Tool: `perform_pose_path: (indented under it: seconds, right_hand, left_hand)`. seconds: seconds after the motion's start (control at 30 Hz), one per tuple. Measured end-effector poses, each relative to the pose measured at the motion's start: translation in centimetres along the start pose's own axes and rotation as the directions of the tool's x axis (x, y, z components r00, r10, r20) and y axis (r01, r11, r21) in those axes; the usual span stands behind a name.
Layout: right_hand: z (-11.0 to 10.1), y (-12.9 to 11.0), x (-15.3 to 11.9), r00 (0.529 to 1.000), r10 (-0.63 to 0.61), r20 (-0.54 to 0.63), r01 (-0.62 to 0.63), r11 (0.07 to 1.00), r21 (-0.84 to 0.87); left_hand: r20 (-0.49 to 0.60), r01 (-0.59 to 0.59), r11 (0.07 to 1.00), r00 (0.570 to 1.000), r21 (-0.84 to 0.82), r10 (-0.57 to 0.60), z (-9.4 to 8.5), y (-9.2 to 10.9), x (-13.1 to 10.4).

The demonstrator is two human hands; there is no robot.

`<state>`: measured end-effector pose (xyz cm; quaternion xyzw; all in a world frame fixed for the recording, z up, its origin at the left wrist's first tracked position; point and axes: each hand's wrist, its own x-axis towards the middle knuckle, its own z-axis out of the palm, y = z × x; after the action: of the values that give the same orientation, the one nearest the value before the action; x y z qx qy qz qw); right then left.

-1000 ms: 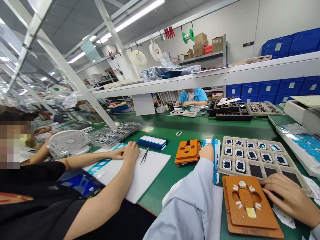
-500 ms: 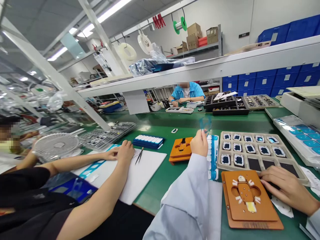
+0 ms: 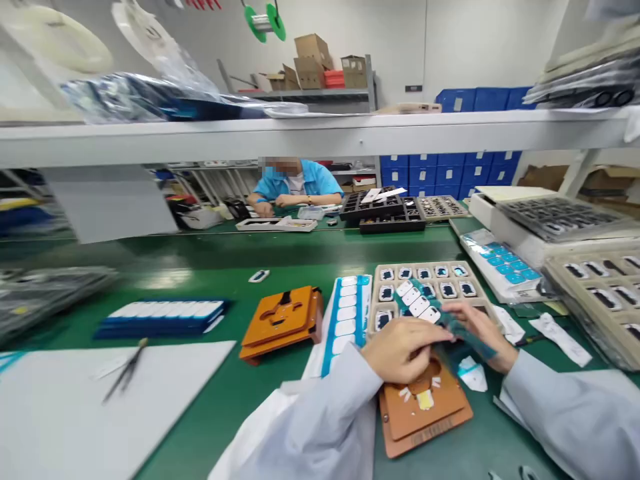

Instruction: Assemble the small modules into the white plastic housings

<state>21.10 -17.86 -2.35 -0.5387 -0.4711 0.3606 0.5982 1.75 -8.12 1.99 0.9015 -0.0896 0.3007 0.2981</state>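
Observation:
A strip of blue film with white stickers (image 3: 419,303) is held up over the orange fixture (image 3: 425,420). My right hand (image 3: 483,330) grips its right part, where the film is blurred. My left hand (image 3: 400,350) is above the fixture's far half, its fingers pinched together against the strip's near edge. What sits between those fingertips is hidden or too small to name. Just behind the strip is a beige tray (image 3: 373,313) of small white-framed parts with dark centres. Another blue sheet of white stickers (image 3: 345,313) lies left of my left hand.
A second orange fixture (image 3: 283,320) stands to the left. Farther left are a stack of sticker sheets (image 3: 163,317) and tweezers (image 3: 125,370) on a white mat (image 3: 100,420). At right are a bagged sheet pack (image 3: 505,263) and another parts tray (image 3: 600,293). A person (image 3: 297,183) sits opposite.
The view has turned right. My left hand has come down from holding up a small clear-blue piece. My right hand has left the fixture's side and now holds the sticker strip.

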Motion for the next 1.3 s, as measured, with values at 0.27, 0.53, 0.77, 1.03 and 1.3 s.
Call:
perform_pose_path:
  seconds: [0.27,0.53,0.77,1.03,1.3]
  right_hand:
    - [-0.9,-0.4,-0.1,0.991,-0.092,-0.093,0.096,0.994,0.042]
    - [0.9,-0.6,-1.1,0.926,-0.370,-0.076,0.357,0.923,-0.146]
    - [0.6,-3.6,-0.4,0.743,-0.667,-0.063,0.569,0.678,-0.464]
    - [2.3,-5.6,-0.6,0.780,-0.612,0.128,0.593,0.658,-0.465]
    - [1.6,-2.2,-0.9,0.936,-0.350,-0.034,0.337,0.920,-0.198]
  left_hand:
    - [-0.380,0.426,0.881,0.794,-0.208,-0.474,-0.5,-1.5,-0.2]
    - [-0.244,0.463,0.781,0.771,-0.419,-0.588,0.9,-0.4,0.7]
    - [-0.307,0.357,0.805,0.790,-0.474,-0.531,1.0,-0.6,0.6]
    - [-0.283,0.371,0.825,0.812,-0.425,-0.511,0.8,-0.5,0.2]
    - [-0.165,0.384,0.806,0.851,-0.450,-0.498,0.6,-0.3,0.3]
